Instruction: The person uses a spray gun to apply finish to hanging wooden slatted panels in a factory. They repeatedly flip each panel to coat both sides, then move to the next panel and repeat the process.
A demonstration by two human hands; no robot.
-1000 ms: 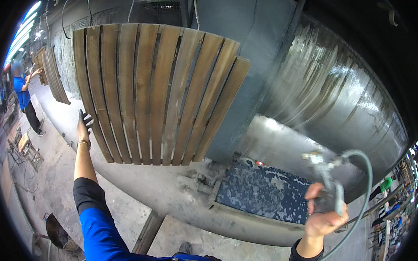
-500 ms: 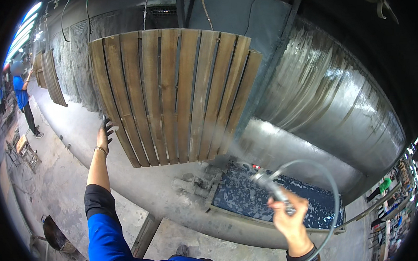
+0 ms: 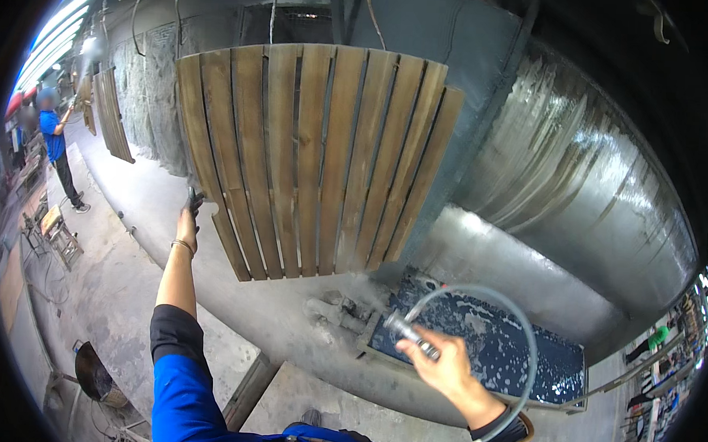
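A large panel of brown wooden slats [image 3: 309, 164] hangs from wires in front of me. My left hand [image 3: 189, 220], with dark-covered fingers, is raised beside the panel's lower left edge. Its fingers look stretched and apart, with nothing plainly held; whether they touch the edge is hard to tell. In my right hand [image 3: 442, 371] is a metal spray gun [image 3: 405, 327], its head pointing up and left below the panel's lower right part. Faint mist shows between the gun and the slats. From the gun a clear hose [image 3: 533, 347] loops to the right and back to my forearm.
Below the panel's right side lies a trough of dark, foam-flecked liquid [image 3: 491, 330], backed by a wet, shiny metal wall [image 3: 585, 176]. A dark pan-like vessel [image 3: 94, 374] stands at lower left. Farther left, another person [image 3: 57, 141] works beside more hanging slatted panels [image 3: 114, 116].
My right hand has swung left and slightly down with the spray gun, and the hose loop followed. My left hand stays near the panel's edge. The whole view has shifted, putting the panel farther right.
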